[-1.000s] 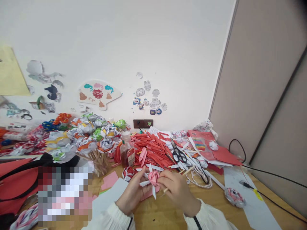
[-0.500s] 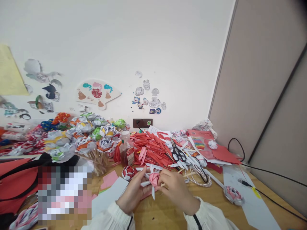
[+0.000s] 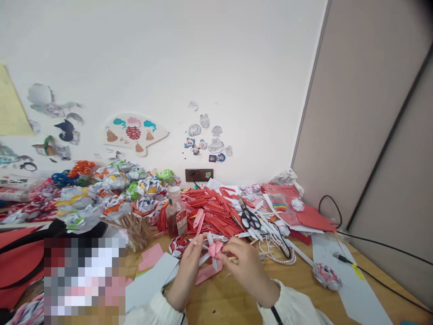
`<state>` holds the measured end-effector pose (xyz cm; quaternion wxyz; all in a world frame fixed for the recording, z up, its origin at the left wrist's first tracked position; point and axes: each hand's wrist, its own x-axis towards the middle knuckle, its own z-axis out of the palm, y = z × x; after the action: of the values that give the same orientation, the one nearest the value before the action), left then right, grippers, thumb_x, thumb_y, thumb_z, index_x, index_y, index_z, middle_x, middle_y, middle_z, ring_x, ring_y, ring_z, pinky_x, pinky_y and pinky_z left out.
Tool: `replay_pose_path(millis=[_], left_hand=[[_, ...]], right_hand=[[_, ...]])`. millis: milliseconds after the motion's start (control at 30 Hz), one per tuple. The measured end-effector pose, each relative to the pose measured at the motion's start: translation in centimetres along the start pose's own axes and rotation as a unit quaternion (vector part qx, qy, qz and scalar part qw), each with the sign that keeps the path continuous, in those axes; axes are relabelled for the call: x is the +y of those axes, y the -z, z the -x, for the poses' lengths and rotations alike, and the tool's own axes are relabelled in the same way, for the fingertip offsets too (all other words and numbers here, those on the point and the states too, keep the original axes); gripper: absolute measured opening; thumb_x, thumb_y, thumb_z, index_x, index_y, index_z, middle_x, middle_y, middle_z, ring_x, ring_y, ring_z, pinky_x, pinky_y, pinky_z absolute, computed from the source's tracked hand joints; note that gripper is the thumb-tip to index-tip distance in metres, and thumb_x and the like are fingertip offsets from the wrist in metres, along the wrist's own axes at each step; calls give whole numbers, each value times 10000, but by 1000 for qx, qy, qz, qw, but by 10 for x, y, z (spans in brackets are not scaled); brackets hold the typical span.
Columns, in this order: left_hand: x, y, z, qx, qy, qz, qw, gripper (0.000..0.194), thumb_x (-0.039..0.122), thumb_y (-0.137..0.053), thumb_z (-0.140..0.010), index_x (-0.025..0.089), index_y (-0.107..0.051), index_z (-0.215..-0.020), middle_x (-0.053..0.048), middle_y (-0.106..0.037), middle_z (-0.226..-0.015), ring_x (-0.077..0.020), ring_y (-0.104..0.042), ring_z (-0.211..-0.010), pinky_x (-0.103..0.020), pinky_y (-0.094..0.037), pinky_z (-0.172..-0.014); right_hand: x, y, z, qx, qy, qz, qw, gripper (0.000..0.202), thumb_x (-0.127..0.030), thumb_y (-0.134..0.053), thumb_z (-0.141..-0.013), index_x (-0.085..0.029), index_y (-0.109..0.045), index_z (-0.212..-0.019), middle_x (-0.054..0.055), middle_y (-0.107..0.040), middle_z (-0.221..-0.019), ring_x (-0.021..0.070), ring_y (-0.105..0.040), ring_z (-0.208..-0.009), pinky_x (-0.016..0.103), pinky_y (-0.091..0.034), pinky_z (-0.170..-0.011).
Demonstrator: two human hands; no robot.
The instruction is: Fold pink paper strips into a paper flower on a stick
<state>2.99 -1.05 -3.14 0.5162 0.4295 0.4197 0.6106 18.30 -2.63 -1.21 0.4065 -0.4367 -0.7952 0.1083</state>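
Between my hands is a pink and white folded paper flower (image 3: 215, 249), with white strips sticking out of it. My right hand (image 3: 246, 264) pinches the flower's right side, and a thin wooden stick (image 3: 233, 259) shows by its fingers. On the other side, my left hand (image 3: 190, 262) has its fingers closed at the white strips on the left. Below the flower lies a pink folded strip (image 3: 204, 273). Just left of my left hand sits a red and white paper flower (image 3: 178, 246).
Behind my hands are a heap of red folded strips (image 3: 213, 210), black scissors (image 3: 249, 216), a bottle (image 3: 176, 214) and a pearl string (image 3: 291, 257). Many paper flowers on sticks (image 3: 115, 194) stand at left. A cable (image 3: 382, 276) crosses the right side.
The flower has turned a little between my hands. My left hand's fingers have come up and closed more, and the pink strip below shows more.
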Motion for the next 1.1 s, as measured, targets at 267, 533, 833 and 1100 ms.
replay_pose_path(millis=[267,533,833,1100], left_hand=[[4,-5,4,-20,-40,-32,999,477,600,-571,-635,171,-604,-841,-96,-674,-960,-249,-601,-930,-348,-467,-813],[12,-11,13,-62,-19,23,998,347,527,-537,-715,201,-564,-831,-78,-656,-990,-243,-591,-954,-342,-476,-788],[22,-9,20,-74,-1,58,996,294,487,-534,-749,216,-552,-861,-79,-611,-1060,-229,-548,-1005,-306,-481,-750],[12,-8,17,-87,-16,72,993,286,470,-568,-735,204,-570,-842,-70,-650,-973,-221,-587,-927,-339,-471,-777]], right_hand=[[0,-1,1,-1,-17,30,999,81,-140,-611,-752,-189,-625,-690,-19,-595,-727,113,-550,-681,195,-337,-599],[-1,2,1,51,6,-6,999,116,-275,-666,-714,-190,-606,-663,-27,-553,-665,108,-526,-605,204,-350,-550],[0,7,3,141,51,-3,989,143,-282,-516,-829,-196,-617,-776,18,-573,-697,128,-537,-603,222,-386,-547],[2,2,4,120,76,99,985,208,-238,-431,-879,-196,-611,-784,15,-566,-705,134,-517,-636,242,-327,-573]])
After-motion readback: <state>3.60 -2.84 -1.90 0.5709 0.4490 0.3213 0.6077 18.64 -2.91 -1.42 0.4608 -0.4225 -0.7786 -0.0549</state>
